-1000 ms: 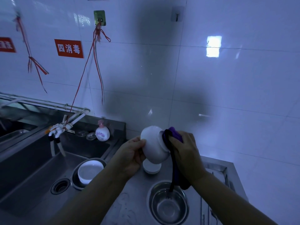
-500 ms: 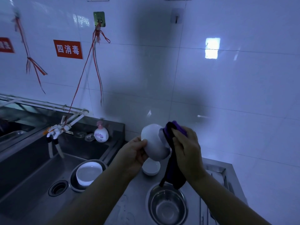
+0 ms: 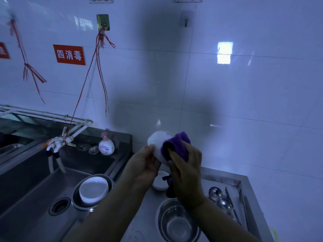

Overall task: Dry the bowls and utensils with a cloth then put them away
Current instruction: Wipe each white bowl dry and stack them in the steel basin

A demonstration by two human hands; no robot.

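wiping round the outside of the white bowl

right hand (image 3: pixel 185 165) is gripping the purple cloth (image 3: pixel 176 145), now bunched up on the white bowl (image 3: pixel 158 143)'s side rather than hanging; left hand (image 3: pixel 145 163) is gripping the bowl; below, steel bowl (image 3: pixel 176 222) and ladles (image 3: pixel 219 198) are waiting.

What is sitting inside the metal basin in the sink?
Stacked white bowls sit inside the metal basin in the sink. The basin's bottom is covered by them, so anything beneath cannot be seen.

A soap bottle (image 3: pixel 106 147) stands behind the sink (image 3: pixel 31 198), near the tap (image 3: pixel 56 145).
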